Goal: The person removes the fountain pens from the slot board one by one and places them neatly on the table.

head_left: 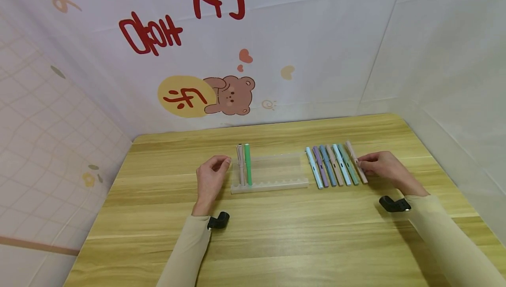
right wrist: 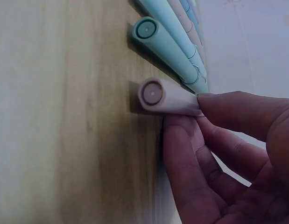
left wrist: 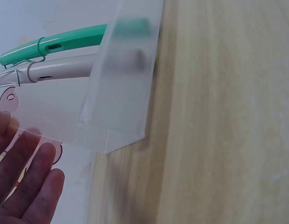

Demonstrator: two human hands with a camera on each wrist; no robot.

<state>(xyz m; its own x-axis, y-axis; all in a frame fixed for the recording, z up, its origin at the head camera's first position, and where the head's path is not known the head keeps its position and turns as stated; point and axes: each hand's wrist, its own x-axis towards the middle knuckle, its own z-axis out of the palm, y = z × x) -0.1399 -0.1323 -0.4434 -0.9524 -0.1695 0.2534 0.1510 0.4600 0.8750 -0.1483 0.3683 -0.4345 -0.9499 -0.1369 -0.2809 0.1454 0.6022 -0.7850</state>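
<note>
A clear plastic pen rack (head_left: 276, 169) stands on the table with a beige pen (head_left: 241, 168) and a green pen (head_left: 248, 166) upright in its left end. My left hand (head_left: 211, 177) pinches the rack's left edge; in the left wrist view the fingertips (left wrist: 44, 154) show through the clear back panel. Over at the right, my right hand (head_left: 381, 167) holds a pale pink pen (head_left: 361, 173) between thumb and fingers. This pen lies slanted at the right end of a row, and its round end (right wrist: 152, 93) faces the right wrist camera.
Beside the rack lies a row of several pens, among them a light blue one (head_left: 314, 168), a purple one (head_left: 321, 167) and a green-grey one (head_left: 348, 166). A printed cloth wall (head_left: 316, 37) rises behind the wooden table (head_left: 284, 234).
</note>
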